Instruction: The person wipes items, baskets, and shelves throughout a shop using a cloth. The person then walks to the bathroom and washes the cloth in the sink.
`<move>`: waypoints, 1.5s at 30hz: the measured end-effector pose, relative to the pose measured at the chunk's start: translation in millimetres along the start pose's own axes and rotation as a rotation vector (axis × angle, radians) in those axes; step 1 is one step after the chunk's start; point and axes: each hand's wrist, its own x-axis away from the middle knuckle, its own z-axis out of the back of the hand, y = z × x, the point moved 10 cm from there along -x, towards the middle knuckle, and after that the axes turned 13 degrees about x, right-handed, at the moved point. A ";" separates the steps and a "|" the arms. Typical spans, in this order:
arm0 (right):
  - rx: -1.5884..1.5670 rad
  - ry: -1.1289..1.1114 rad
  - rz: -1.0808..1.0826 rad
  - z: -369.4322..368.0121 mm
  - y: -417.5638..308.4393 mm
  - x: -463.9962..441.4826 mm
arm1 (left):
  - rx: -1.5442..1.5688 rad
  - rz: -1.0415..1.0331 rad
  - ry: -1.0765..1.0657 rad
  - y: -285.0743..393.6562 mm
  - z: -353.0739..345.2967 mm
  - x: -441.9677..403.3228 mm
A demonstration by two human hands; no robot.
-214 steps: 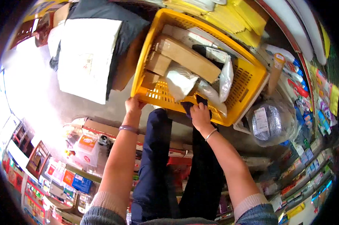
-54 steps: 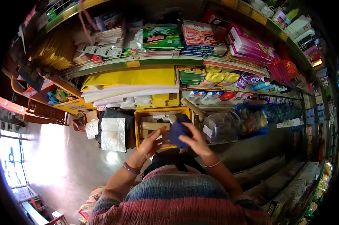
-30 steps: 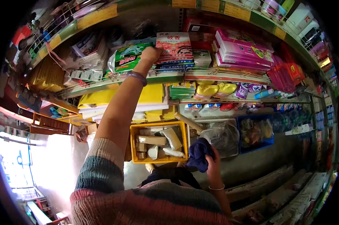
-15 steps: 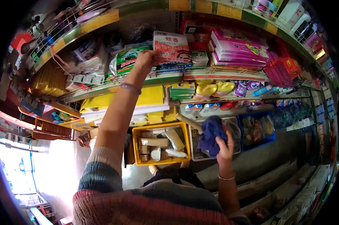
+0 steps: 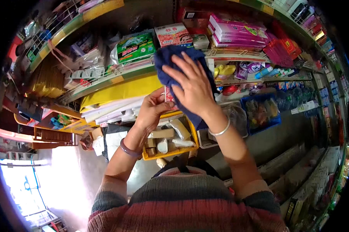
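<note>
Head view. Both arms reach forward from the striped knit sleeves, elbows bent, forearms converging. Left hand (image 5: 153, 110): wrist below the knuckles, fingers curled, thumb opposed; it pinches the near left side of a flat red-and-white printed box (image 5: 169, 96). Only a narrow strip of this box shows; the rest is hidden.

Right hand (image 5: 194, 89): back of hand toward the camera, palm down, fingers extended and slightly spread, pointing up and to the left. It lies flat on a crumpled navy-blue fabric cloth (image 5: 166, 63), which drapes over the box. One cloth end hangs below the wrist. Contact between cloth and shelf: cannot tell.

Position: box and cloth are held in front of the green front edge of the metal shelf (image 5: 137, 72), the cloth overlapping that edge in view. Behind the edge: a green printed plastic packet (image 5: 136, 48) to the left and a red-and-white printed carton (image 5: 172, 34) just beyond the cloth. Below the hands: a yellow perforated plastic crate (image 5: 170, 153) containing brown cartons and pale wrapped parcels.
</note>
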 end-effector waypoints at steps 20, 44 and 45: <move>0.088 0.026 -0.338 4.1 40.8 106.8 | 0.234 -0.074 0.197 -19.0 27.7 36.1; -0.352 -0.233 -1.033 -53.0 202.7 297.9 | -0.286 -0.347 0.581 82.1 127.1 -257.4; -0.371 -0.244 -1.037 -54.7 205.1 301.0 | -0.413 -0.345 0.634 84.9 129.7 -252.7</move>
